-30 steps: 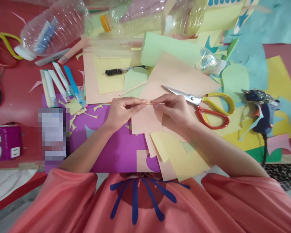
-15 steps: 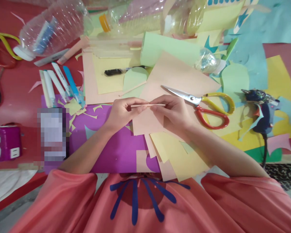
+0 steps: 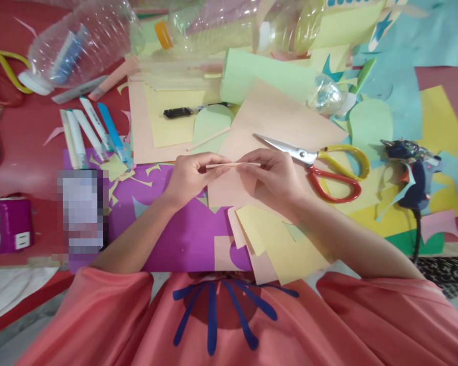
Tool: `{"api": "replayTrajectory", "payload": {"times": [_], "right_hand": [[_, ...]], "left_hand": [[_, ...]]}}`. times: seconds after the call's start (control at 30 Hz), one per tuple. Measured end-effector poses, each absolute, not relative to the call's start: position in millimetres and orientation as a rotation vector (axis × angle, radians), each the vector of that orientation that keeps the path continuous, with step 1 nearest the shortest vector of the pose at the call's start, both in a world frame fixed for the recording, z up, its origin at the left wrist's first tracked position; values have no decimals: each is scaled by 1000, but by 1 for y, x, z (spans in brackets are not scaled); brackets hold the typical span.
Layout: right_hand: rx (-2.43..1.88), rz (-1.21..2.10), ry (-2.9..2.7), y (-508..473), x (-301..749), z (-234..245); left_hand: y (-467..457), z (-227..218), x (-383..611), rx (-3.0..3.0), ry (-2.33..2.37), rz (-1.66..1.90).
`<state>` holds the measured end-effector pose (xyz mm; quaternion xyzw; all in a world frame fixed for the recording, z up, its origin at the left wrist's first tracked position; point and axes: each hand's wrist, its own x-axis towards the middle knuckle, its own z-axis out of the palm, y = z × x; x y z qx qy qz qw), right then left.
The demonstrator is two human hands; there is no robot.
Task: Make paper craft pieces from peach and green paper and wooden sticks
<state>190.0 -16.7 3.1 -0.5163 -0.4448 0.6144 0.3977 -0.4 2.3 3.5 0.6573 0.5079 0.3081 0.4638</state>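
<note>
Both of my hands pinch a thin, pale rolled paper stick point(image 3: 232, 164) and hold it level just above a peach paper sheet point(image 3: 275, 119). My left hand point(image 3: 191, 175) grips the stick's left end with fingers closed. My right hand point(image 3: 277, 175) pinches its right part between thumb and fingertips. A second thin stick point(image 3: 209, 139) lies on the papers a little farther away. Scissors point(image 3: 320, 162) with yellow and red handles lie shut just right of my right hand.
A blue glue gun point(image 3: 414, 173) rests at the right with its cord. Clear plastic bottles point(image 3: 80, 43) lie at the back. Several marker pens point(image 3: 89, 132) and a black pen point(image 3: 183, 111) lie left and centre. Coloured paper offcuts cover the red table point(image 3: 23, 142). A purple power strip point(image 3: 7, 226) sits at the left edge.
The stick has turned slightly between my fingertips and more of it shows on the right. My hands have stayed in place.
</note>
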Motion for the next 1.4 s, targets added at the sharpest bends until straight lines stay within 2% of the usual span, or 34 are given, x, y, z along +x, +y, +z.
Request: {"api": "replayTrajectory", "payload": {"times": [0.57,0.97,1.4], "right_hand": [[-1254,1633,-1124,-20,192,0],[-1246,1519,-1241,-18,191,2],[-1177,1605,-992,-11,191,6]], "left_hand": [[5,7,-3,1685,1237,719],[0,4,0,1643,1230,776],[2,0,-3,1553,1297,889]]}}
